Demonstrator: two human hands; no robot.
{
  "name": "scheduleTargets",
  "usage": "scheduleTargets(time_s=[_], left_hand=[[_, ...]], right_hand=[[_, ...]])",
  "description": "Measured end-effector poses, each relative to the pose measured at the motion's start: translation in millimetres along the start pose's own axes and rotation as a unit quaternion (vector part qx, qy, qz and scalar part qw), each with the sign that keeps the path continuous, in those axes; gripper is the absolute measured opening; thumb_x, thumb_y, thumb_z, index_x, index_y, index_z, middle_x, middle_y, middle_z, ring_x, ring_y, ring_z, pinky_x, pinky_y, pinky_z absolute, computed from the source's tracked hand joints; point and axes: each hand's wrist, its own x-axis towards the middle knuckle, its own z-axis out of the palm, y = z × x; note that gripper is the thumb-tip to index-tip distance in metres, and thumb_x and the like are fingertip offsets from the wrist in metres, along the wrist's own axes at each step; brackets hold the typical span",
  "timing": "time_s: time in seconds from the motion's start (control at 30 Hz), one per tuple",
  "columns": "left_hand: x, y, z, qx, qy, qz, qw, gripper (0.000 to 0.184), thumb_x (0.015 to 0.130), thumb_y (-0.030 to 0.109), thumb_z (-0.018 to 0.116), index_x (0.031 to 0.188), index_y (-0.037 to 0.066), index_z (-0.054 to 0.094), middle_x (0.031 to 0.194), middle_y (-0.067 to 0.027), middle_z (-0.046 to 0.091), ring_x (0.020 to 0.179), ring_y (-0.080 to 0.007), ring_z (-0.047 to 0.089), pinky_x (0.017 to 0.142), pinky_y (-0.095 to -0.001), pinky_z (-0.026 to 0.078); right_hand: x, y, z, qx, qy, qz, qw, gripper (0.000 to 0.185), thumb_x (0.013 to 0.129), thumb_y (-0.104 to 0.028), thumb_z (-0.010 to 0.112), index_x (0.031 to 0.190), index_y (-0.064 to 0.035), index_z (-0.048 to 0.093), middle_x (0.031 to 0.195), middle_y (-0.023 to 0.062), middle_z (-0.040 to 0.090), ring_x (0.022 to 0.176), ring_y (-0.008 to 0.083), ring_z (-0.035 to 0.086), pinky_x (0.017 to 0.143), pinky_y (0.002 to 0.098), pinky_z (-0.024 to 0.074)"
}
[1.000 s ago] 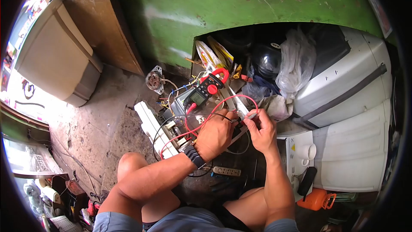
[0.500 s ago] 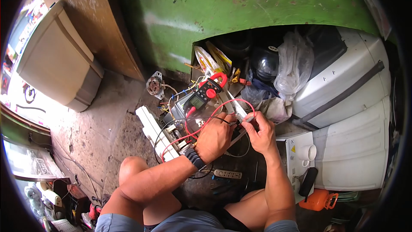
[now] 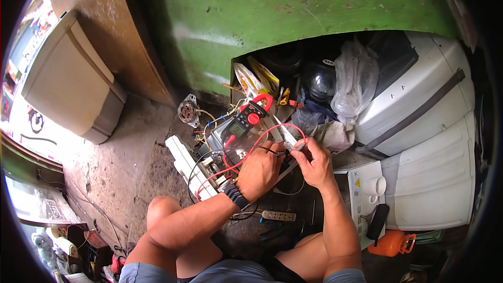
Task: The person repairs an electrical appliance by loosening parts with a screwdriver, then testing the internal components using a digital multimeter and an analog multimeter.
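My left hand [image 3: 259, 172], with a dark watch on its wrist, is closed, and the black test lead [image 3: 215, 150] runs into its fingertips. Close beside it, my right hand [image 3: 316, 164] pinches the end of the red test lead [image 3: 283, 124]. What the fingertips touch is too small to make out. Beyond the left hand lies a red and black clamp meter [image 3: 245, 122] with a lit display. Below it is a white plastic housing [image 3: 184, 160] with exposed parts and several wires. A white strip [image 3: 286, 135] extends from between the hands.
A small motor [image 3: 187, 111] lies on the floor to the left. A power strip [image 3: 279, 215] is between the knees. At right are a white cup [image 3: 374, 185] on a white panel, an orange canister [image 3: 390, 243] and large white panels [image 3: 427, 173]. A black helmet [image 3: 319, 81] sits under the green wall.
Both hands stay close together with the leads, shifting only slightly. The whole view has moved a little to the left.
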Motion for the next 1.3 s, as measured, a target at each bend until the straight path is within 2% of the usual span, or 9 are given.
scheduleTargets(time_s=[0.17, 0.43, 0.9, 1.3], left_hand=[[1, 1, -2, -0.003, -0.014, -0.01, 1.0, 0.021, 0.098, 0.011, 0.063, 0.117, 0.003, 0.068, 0.11, -0.0206, 0.069, 0.1, -0.0435, 0.067, 0.086, -0.0521, 0.054], [1, 2, -3, -0.015, -0.008, -0.019, 1.0, 0.019, 0.098, 0.011, 0.063, 0.115, 0.003, 0.068, 0.11, -0.0194, 0.07, 0.101, -0.0429, 0.067, 0.088, -0.0516, 0.055], [0, 0, -1, -0.01, 0.001, -0.023, 1.0, 0.02, 0.098, 0.01, 0.064, 0.117, 0.003, 0.068, 0.11, -0.0189, 0.071, 0.101, -0.0433, 0.068, 0.087, -0.0518, 0.055], [1, 3, -2, 0.016, -0.01, -0.007, 1.0, 0.024, 0.097, 0.009, 0.063, 0.12, 0.002, 0.067, 0.11, -0.0223, 0.069, 0.099, -0.0455, 0.068, 0.084, -0.0539, 0.055]], right_hand=[[1, 2, 0, 0.001, -0.004, 0.007, 1.0, 0.016, 0.097, -0.012, 0.075, 0.102, -0.0016, 0.064, 0.084, 0.0135, 0.068, 0.074, 0.0305, 0.07, 0.069, 0.0395, 0.0539], [1, 6, 1, 0.03, -0.007, 0.034, 0.999, 0.015, 0.099, -0.012, 0.075, 0.102, -0.002, 0.065, 0.083, 0.0112, 0.071, 0.073, 0.0224, 0.071, 0.069, 0.0348, 0.0548], [0, 9, 3, 0.039, -0.003, 0.029, 0.999, 0.015, 0.099, -0.011, 0.075, 0.103, -0.0015, 0.064, 0.084, 0.0104, 0.07, 0.075, 0.0215, 0.07, 0.07, 0.0343, 0.0546], [-1, 9, 4, 0.042, 0.006, 0.03, 0.999, 0.014, 0.099, -0.011, 0.074, 0.104, -0.0015, 0.064, 0.086, 0.0112, 0.07, 0.076, 0.0226, 0.071, 0.071, 0.0351, 0.0551]])
